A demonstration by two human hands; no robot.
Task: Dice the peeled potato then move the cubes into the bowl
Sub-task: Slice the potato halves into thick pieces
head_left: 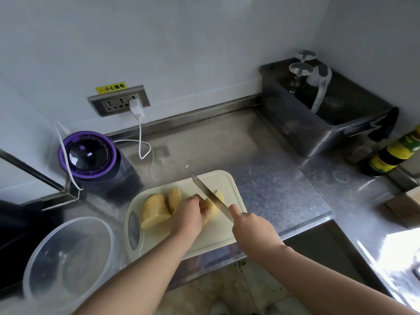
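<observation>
- A steel counter [272, 178] fills a white-walled corner.
- At 7 o'clock, nearest, stands a clear bowl [68, 258].
- Just right of it lies a white cutting board [218, 233].
- The right hand [252, 230] grips the knife [209, 194], forefinger along its spine.
- The left hand [188, 215] curls over a potato piece [210, 211] under the blade.
- Two potato slabs [155, 210] lie at its 9 o'clock.
- Far off are a purple-rimmed appliance [87, 154] at 10 o'clock and a steel tub [318, 123] at 2.
</observation>
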